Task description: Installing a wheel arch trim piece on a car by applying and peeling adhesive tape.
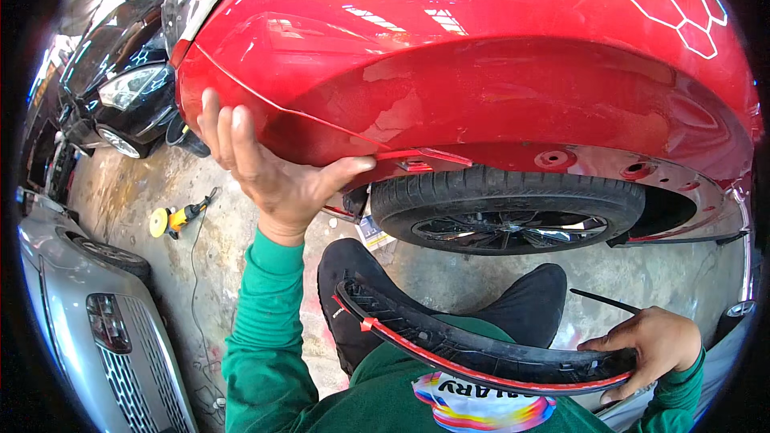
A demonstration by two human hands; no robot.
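Observation:
A curved black wheel arch trim (481, 345), with a red strip along its lower edge, lies across my lap. My right hand (650, 345) grips its right end, thumb and fingers on either side. Close to that hand sticks out a thin dark strip (603, 300); whether I hold it cannot be made out. My left hand (269, 172) is raised at the corner of the red bumper (297, 132), fingers stretched and thumb apart, next to the panel edge. Below the red wheel arch (521, 88) shows a black tire (513, 200), and a small red tab (417, 162) hangs at the arch's lip.
On the concrete floor to the left lies a yellow-and-black polisher (178, 218) with a trailing cord (195, 297). A silver car (104, 313) stands at lower left, a black car (120, 88) at upper left. Some paper (373, 234) lies by the tire.

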